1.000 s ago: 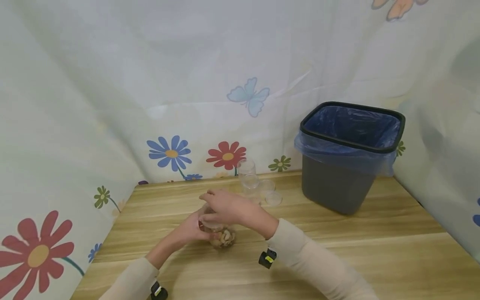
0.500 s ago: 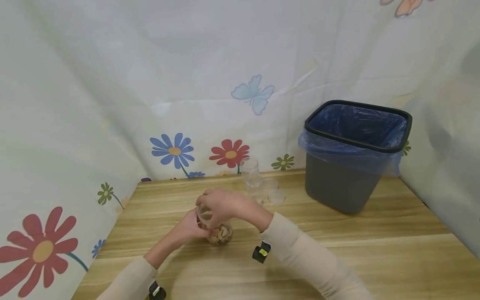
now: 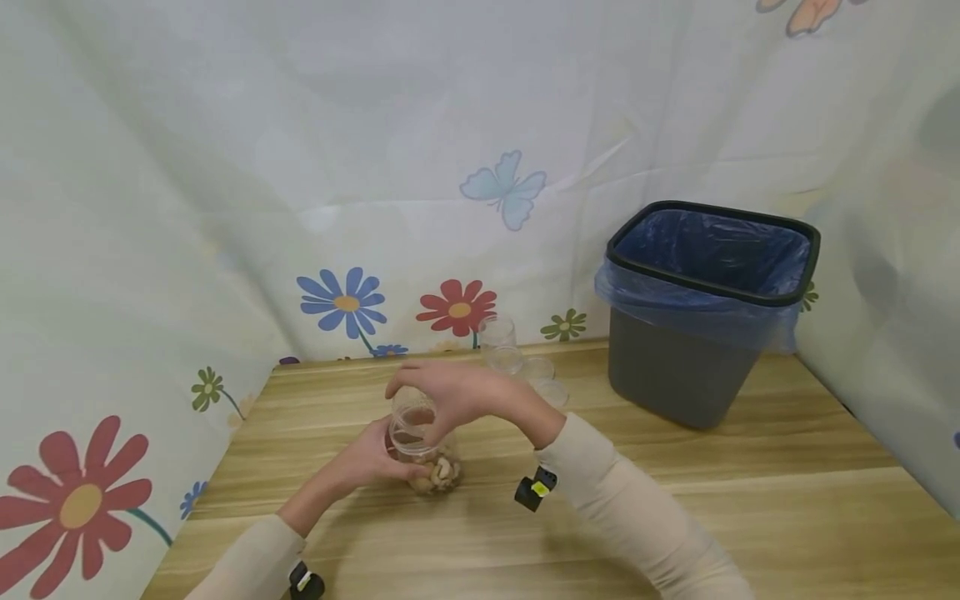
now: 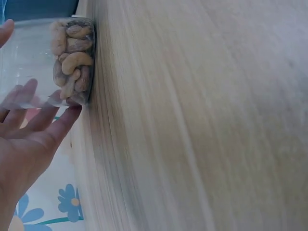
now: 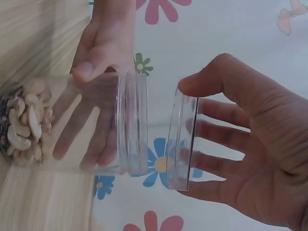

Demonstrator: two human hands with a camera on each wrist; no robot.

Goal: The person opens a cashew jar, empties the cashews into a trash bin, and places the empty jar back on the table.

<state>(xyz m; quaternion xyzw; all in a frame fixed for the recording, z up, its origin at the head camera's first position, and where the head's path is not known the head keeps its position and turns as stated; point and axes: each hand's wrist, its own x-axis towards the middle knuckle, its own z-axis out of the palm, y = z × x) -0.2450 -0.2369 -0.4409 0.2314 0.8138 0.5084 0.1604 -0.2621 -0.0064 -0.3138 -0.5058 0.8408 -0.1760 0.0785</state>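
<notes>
A clear round jar [image 5: 130, 122] stands upright on the wooden table, its threaded mouth uncovered. Mixed nuts [image 5: 26, 125], cashews among them, fill its lower part. My left hand [image 3: 372, 457] grips the jar from the left, thumb on the near side and fingers round the far side. Just above the mouth, my right hand [image 3: 459, 395] holds a clear lid [image 5: 182, 139] by its edge between thumb and fingers. A small gap separates lid and jar in the right wrist view. In the left wrist view the nuts [image 4: 74, 60] show through the wall, but the lid is out of sight.
Behind my right hand are clear empty containers [image 3: 498, 333], partly hidden by it, and two clear lids [image 3: 551, 392] lying flat. A grey bin [image 3: 675, 358] with a blue liner stands at the back right. A flowered curtain [image 3: 375, 233] borders the table [image 3: 750, 500].
My right hand has risen slightly with the lid, which was tilted at the jar's mouth half a second ago and now sits more level above it. My left hand stays on the jar.
</notes>
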